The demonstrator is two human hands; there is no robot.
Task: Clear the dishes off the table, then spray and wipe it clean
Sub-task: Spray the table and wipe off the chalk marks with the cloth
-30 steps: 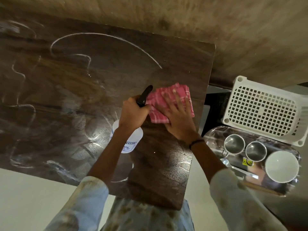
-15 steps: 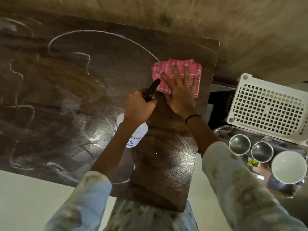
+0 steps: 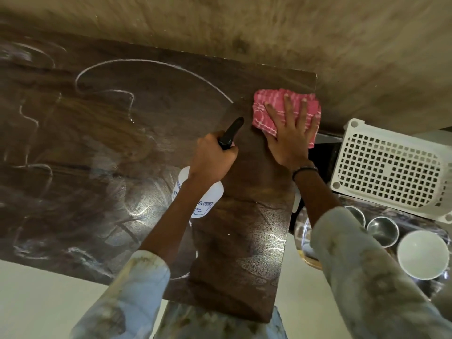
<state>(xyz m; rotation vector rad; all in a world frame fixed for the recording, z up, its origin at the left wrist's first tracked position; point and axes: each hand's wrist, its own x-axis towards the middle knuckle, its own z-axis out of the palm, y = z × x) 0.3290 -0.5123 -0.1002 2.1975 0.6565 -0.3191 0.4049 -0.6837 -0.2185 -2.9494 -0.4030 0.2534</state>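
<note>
My R hand (image 3: 289,140) presses flat on cloth (image 3: 266,111) at table (image 3: 146,143) far-right corner; L hand (image 3: 211,159) grips sprayer (image 3: 203,199).

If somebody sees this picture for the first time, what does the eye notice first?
First, the pink cloth at the far right corner of the dark table, pressed flat under the right hand. Next, the left hand gripping a white spray bottle, and the white streaks across the table's left side.

Home dining/kitchen spot: wood table (image 3: 122,143), steel cups (image 3: 382,230) w/ white bowl (image 3: 423,258) (on tray), plastic basket (image 3: 389,167)
</note>
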